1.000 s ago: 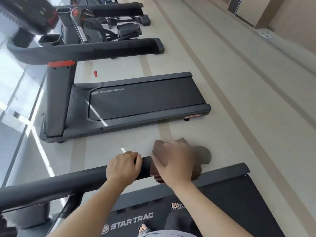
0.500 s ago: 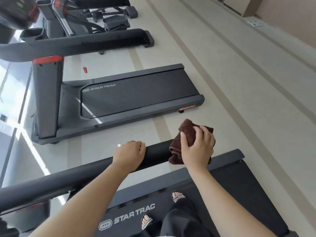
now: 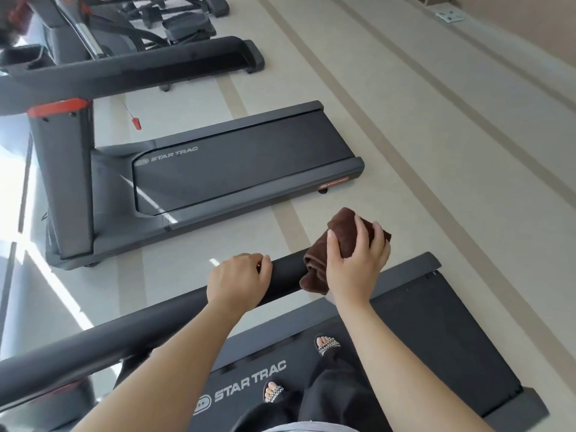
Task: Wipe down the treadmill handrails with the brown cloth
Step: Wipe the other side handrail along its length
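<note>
A black padded handrail [image 3: 131, 332] of the treadmill I stand on runs from the lower left up to the middle of the head view. My left hand [image 3: 238, 283] is wrapped over the rail near its free end. Right beside it, my right hand [image 3: 355, 263] grips the folded brown cloth [image 3: 341, 230], which is pressed over the rail's very tip and hides it. The cloth bunches up above my fingers and hangs a little below the rail.
The belt [image 3: 442, 347] of my treadmill lies below, with my sandalled feet on it. A second Star Trac treadmill [image 3: 237, 169] stands parallel beyond a strip of beige floor; its handrail [image 3: 131, 73] crosses the upper left. More gym machines sit at the far top left.
My right hand with the cloth has slid out along the rail to its end and stopped blurring. The left hand kept its hold on the rail. The view shifted slightly.
</note>
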The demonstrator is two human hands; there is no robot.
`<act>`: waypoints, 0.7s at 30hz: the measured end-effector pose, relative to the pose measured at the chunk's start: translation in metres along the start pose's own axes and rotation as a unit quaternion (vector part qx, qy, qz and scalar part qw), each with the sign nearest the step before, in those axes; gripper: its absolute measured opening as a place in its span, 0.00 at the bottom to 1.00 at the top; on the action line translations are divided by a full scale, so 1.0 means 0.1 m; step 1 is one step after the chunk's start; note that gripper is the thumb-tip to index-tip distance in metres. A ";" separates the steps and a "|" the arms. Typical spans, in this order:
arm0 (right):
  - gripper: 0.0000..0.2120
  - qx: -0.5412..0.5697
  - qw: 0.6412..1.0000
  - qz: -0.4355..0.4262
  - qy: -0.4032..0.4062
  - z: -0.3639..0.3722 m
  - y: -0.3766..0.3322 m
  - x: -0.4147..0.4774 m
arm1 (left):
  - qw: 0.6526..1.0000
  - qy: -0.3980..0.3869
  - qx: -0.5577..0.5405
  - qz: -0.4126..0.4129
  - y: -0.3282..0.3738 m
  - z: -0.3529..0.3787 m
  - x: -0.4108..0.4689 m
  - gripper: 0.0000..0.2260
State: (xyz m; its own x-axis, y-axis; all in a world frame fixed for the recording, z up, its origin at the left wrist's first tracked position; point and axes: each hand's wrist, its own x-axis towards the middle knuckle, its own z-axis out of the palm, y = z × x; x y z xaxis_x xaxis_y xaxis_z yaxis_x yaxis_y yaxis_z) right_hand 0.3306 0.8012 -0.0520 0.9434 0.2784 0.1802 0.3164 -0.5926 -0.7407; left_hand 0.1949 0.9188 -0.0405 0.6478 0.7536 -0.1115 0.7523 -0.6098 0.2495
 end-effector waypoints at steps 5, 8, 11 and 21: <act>0.23 -0.035 0.999 -0.032 0.007 0.05 -0.07 -0.29 | 1.000 0.011 -0.014 0.004 -0.02 0.02 -0.01 0.19; 0.22 -0.091 0.993 -0.078 -0.013 0.07 -0.10 -0.31 | 1.000 0.012 -0.017 0.007 -0.01 0.01 -0.01 0.18; 0.21 -0.132 0.986 -0.095 -0.041 0.02 -0.10 -0.06 | 1.000 0.016 -0.012 0.009 -0.01 0.01 -0.01 0.18; 0.19 -0.200 0.945 -0.223 -0.129 0.01 -0.21 -0.02 | 1.000 0.023 -0.001 0.015 0.00 0.02 -0.01 0.19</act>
State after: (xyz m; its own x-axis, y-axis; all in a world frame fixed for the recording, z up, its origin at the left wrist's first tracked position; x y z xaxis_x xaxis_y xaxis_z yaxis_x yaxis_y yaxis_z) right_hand 0.3219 0.8137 -0.0375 0.6675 0.7128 0.2152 0.7384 -0.5963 -0.3149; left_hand 0.1941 0.9177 -0.0424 0.6637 0.7456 -0.0600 0.7325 -0.6315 0.2544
